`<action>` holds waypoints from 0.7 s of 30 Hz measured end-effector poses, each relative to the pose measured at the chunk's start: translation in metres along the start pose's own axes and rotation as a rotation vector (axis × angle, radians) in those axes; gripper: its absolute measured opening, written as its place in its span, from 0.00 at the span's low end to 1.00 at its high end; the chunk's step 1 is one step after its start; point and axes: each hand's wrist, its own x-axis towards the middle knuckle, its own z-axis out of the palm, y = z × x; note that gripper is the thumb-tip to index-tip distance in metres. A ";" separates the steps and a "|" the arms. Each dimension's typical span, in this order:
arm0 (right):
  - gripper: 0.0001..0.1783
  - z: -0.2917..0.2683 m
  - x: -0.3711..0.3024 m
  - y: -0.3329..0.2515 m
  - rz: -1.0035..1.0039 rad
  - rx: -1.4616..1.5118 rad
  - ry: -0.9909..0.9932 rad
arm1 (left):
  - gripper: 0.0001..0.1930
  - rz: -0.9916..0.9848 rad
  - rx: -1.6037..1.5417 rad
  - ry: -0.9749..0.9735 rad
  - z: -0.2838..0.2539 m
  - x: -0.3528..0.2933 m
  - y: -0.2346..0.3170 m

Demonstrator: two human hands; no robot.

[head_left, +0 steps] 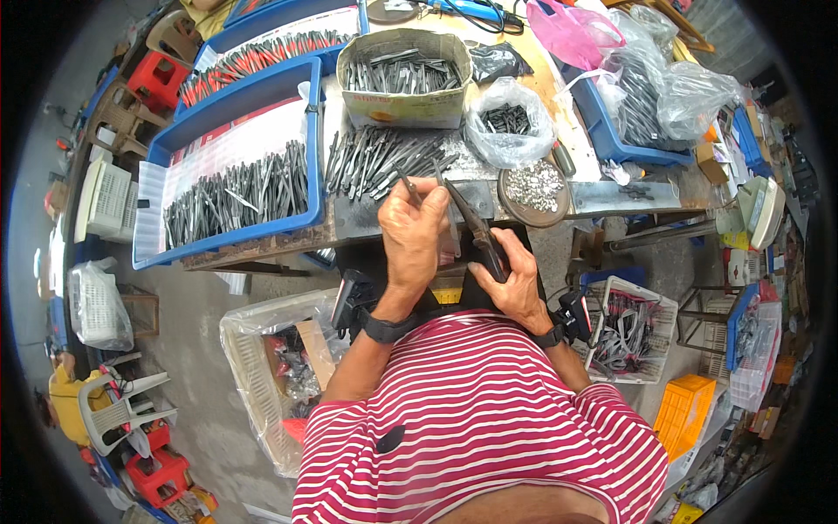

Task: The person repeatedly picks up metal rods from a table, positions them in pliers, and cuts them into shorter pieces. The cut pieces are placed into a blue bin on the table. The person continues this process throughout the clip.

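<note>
In the pinching left hand [412,225] sits a slim dark piece [405,181], probably light, stiff and best held mid-length. Near but apart, the right hand [517,284] is wrapped around a dark plier-like tool [477,227], likely heavier, steadiest by its handles. Just beyond the hands lies a pile of slim pieces [374,160].

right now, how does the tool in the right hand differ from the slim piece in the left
The dark tool looks longer and thicker than the slim piece, though fingers hide part of the piece. The right hand wraps around the dark tool's lower end; the left hand pinches the slim piece. Both are dark and lean up-left.
</note>
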 end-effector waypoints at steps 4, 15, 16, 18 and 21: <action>0.20 -0.008 -0.006 -0.005 0.303 0.363 -0.164 | 0.04 0.617 0.785 0.096 0.008 0.005 -0.016; 0.23 -0.031 -0.011 0.000 0.771 1.233 -0.376 | 0.14 0.862 1.024 -0.214 -0.003 0.020 -0.025; 0.22 -0.029 -0.011 0.001 0.763 1.164 -0.341 | 0.12 0.821 1.012 -0.176 -0.002 0.021 -0.024; 0.21 -0.022 -0.012 0.002 0.725 1.056 -0.270 | 0.03 0.557 0.946 -0.002 -0.001 0.022 -0.021; 0.22 -0.022 -0.011 0.007 0.715 0.995 -0.263 | 0.08 0.560 1.126 0.039 -0.014 0.043 -0.004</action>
